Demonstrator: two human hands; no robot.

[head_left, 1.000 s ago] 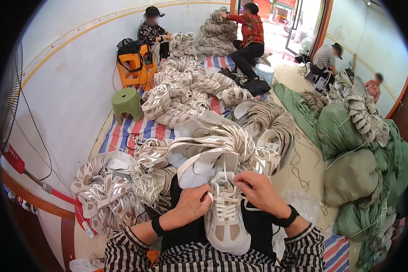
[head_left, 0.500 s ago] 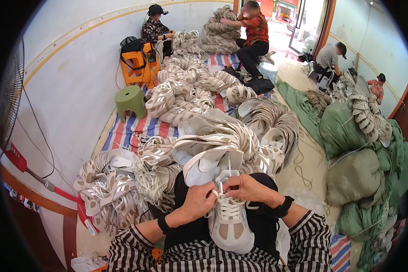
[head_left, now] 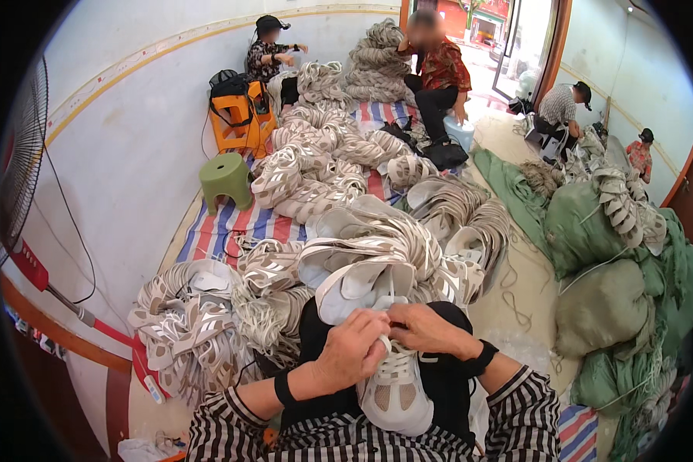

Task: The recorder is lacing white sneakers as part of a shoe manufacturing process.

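Note:
A white and beige sneaker upper (head_left: pixel 396 396) lies over my dark-trousered lap, toe toward me, with white laces across its front. My left hand (head_left: pixel 354 350) is closed at the top of the lacing, with white shoelace showing at its fingertips. Close beside it, my right hand (head_left: pixel 425 329) pinches the lace, its fingertips partly hidden. A thin strand of lace rises just beyond the hands. Right past my knees rests a stacked bundle of similar shoe uppers (head_left: pixel 362 254), their pale linings facing me.
More shoe uppers (head_left: pixel 185 316) are heaped at left. A green stool (head_left: pixel 225 175) and an orange stool (head_left: pixel 242 115) stand by the wall, near a fan (head_left: pixel 23 154). Green sacks (head_left: pixel 604 308) pile up at right. Several people sit farther back, one on a light blue stool (head_left: pixel 460 132).
My left hand has moved right and turned over the shoe's top, closer to my right hand. The person in the red patterned shirt has turned and reached down toward the blue stool.

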